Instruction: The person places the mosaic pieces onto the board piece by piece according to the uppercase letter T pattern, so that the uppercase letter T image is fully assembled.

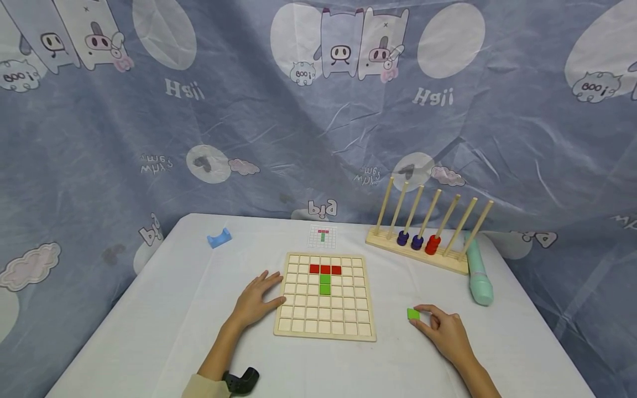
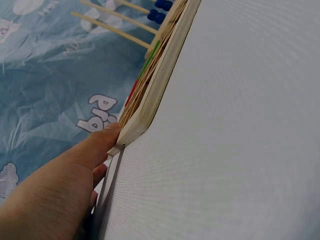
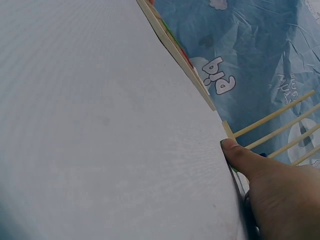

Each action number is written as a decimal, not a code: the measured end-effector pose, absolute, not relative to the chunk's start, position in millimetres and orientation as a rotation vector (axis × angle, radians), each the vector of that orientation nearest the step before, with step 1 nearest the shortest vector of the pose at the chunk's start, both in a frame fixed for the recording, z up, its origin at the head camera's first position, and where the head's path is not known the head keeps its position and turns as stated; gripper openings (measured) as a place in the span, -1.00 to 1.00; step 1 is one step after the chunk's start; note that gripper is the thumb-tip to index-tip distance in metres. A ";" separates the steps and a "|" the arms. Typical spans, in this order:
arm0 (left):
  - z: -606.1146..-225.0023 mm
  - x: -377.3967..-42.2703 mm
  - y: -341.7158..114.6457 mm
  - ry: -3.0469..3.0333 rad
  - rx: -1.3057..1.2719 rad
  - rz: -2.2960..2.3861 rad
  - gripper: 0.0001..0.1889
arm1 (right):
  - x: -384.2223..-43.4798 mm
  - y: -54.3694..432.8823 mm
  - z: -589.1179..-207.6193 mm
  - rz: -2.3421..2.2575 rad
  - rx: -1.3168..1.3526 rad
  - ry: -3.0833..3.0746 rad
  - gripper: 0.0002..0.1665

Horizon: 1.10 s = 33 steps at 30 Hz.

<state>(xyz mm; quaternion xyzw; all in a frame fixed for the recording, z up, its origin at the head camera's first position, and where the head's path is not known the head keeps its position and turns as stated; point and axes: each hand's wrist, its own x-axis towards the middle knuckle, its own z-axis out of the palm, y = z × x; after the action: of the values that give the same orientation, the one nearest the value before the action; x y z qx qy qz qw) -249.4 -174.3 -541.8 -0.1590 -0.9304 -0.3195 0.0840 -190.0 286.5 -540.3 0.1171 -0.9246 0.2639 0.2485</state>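
Note:
A light wooden grid board (image 1: 324, 336) lies flat on the white table, with a row of three red square tiles (image 1: 325, 270) and two green square tiles (image 1: 325, 279) below the middle one. My left hand (image 1: 256, 301) rests at the board's left edge, fingers extended and thumb touching the rim; the left wrist view shows this thumb against the board's side. To the right of the board, just over the table, my right hand (image 1: 447, 334) pinches another green square tile (image 1: 413, 314) between thumb and index finger. In the right wrist view, the thumb hides most of that tile.
Behind the board lies a small pattern card (image 1: 322, 236) with a red and green T. A wooden peg rack (image 1: 418, 252) with blue and red beads stands back right, beside a mint-green cylindrical object (image 1: 480, 287). A blue curved piece (image 1: 219, 238) lies back left.

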 end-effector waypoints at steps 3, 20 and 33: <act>-541.6 -249.3 -174.2 -2.777 -0.477 -0.950 -0.35 | -189.6 286.3 -540.7 0.716 0.302 -2.529 -0.69; -541.5 -249.0 -171.7 -2.758 -0.489 -0.947 -0.35 | -189.7 284.0 -540.8 0.717 0.252 -2.565 -0.69; -541.3 -248.9 -173.7 -2.761 -0.488 -0.943 -0.36 | -212.4 242.4 -542.7 0.829 0.421 -2.455 -0.68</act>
<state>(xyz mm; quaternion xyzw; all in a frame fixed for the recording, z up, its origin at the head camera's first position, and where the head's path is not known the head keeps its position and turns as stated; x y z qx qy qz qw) -248.9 -173.7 -541.3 -0.1642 -0.9294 -0.3175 0.0917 -212.4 242.4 -542.7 0.1550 -0.9043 0.3051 0.2552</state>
